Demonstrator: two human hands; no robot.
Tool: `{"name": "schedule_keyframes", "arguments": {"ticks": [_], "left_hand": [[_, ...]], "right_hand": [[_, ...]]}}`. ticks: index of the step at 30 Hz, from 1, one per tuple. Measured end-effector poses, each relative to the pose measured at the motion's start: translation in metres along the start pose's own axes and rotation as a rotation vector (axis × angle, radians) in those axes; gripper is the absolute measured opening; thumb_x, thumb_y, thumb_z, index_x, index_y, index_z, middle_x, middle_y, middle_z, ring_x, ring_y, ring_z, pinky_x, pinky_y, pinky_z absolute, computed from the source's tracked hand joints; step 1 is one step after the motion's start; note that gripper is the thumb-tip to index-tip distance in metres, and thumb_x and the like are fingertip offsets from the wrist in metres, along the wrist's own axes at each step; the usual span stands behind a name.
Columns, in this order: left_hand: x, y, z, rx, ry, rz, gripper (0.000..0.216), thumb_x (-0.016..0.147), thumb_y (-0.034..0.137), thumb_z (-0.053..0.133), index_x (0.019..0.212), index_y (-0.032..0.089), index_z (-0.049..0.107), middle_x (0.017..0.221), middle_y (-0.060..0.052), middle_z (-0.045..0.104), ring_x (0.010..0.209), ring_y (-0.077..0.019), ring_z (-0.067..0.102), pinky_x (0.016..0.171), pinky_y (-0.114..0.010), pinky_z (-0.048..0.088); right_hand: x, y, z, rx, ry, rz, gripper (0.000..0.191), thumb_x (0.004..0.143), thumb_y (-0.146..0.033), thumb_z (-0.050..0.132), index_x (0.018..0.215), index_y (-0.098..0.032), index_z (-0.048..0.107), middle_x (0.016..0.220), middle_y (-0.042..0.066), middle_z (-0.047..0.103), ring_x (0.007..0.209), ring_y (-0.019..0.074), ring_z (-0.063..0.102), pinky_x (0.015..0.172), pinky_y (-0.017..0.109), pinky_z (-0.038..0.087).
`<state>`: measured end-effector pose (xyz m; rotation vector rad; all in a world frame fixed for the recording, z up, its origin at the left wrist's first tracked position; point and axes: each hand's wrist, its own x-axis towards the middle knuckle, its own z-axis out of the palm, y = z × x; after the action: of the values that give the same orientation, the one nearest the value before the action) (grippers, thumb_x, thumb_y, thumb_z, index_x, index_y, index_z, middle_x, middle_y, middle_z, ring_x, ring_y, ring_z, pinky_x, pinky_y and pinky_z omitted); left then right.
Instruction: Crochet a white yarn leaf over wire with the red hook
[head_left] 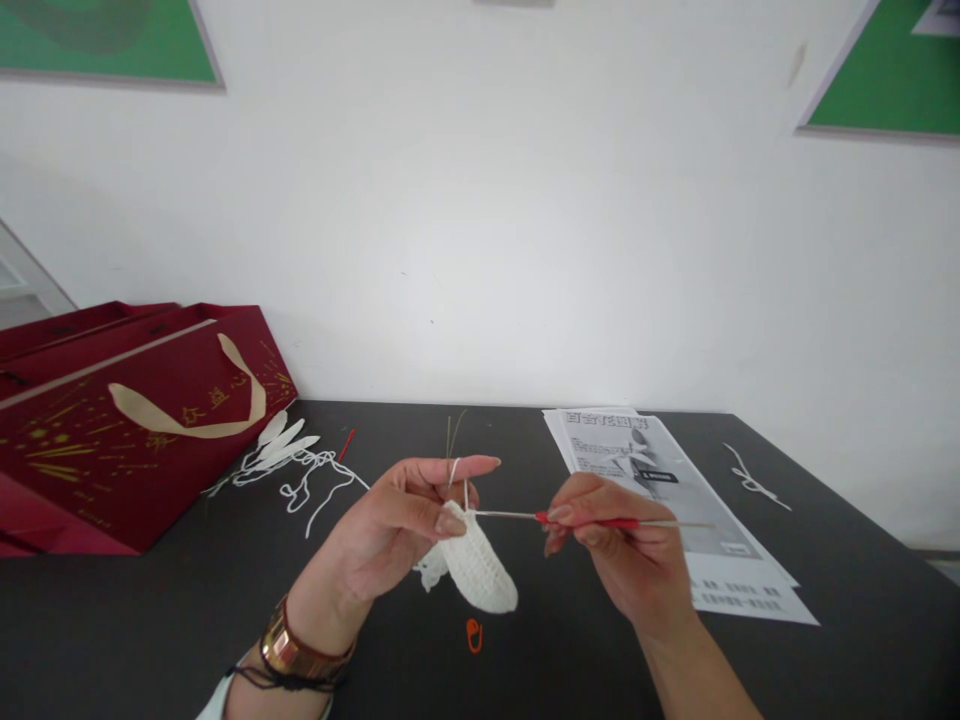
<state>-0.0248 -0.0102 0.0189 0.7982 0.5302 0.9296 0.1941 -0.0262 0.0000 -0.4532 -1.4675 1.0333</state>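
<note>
Above the near middle of the desk (405,660), pinches a white crocheted piece (480,568) between thumb and fingers of the partly curled left hand (394,520), with white yarn (466,495) over the outstretched index finger. Grips a red-handled hook (624,523) in the closed right hand (630,555), tip at the piece's upper edge. Has an orange stitch marker (473,636) nearer, printed sheets (697,480) right, a red bag (172,440) left.
</note>
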Motion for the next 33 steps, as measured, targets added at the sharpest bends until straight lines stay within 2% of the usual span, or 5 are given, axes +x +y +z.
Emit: {"name": "schedule_keyframes", "arguments": {"ticks": [14, 20, 28, 33], "left_hand": [[0.002, -0.001, -0.002, -0.024, -0.029, -0.072, 0.05, 0.052, 0.003, 0.065, 0.101, 0.009, 0.073, 0.065, -0.004, 0.062, 0.059, -0.0124, 0.048, 0.058, -0.025, 0.035], [0.003, 0.0, -0.003, -0.06, -0.057, -0.096, 0.053, 0.051, 0.002, 0.065, 0.103, 0.007, 0.071, 0.06, -0.001, 0.06, 0.057, -0.0107, 0.048, 0.056, -0.023, 0.035], [0.003, 0.0, -0.004, -0.069, -0.083, -0.102, 0.052, 0.053, 0.001, 0.065, 0.105, 0.007, 0.07, 0.061, -0.001, 0.06, 0.059, -0.0102, 0.048, 0.057, -0.022, 0.035], [0.0, 0.0, -0.003, 0.014, -0.053, -0.061, 0.051, 0.058, 0.004, 0.067, 0.109, 0.009, 0.069, 0.066, -0.001, 0.06, 0.059, -0.0097, 0.048, 0.058, -0.022, 0.036]], "right_hand": [[0.002, -0.007, -0.005, -0.051, -0.068, 0.029, 0.013, 0.085, -0.02, 0.061, 0.091, -0.023, 0.072, 0.084, 0.006, 0.063, 0.065, 0.0165, 0.063, 0.054, 0.03, 0.056], [0.002, -0.009, -0.005, -0.01, -0.112, 0.052, 0.013, 0.086, -0.018, 0.06, 0.093, -0.02, 0.071, 0.087, 0.006, 0.06, 0.066, 0.0147, 0.064, 0.056, 0.028, 0.056], [0.001, -0.013, -0.004, 0.017, -0.107, 0.084, 0.014, 0.086, -0.015, 0.059, 0.093, -0.02, 0.07, 0.091, 0.006, 0.06, 0.071, 0.0141, 0.064, 0.06, 0.027, 0.056], [0.0, -0.01, -0.005, 0.046, -0.075, 0.078, 0.013, 0.085, -0.013, 0.059, 0.091, -0.019, 0.069, 0.089, 0.006, 0.061, 0.073, 0.014, 0.064, 0.061, 0.026, 0.057]]}}
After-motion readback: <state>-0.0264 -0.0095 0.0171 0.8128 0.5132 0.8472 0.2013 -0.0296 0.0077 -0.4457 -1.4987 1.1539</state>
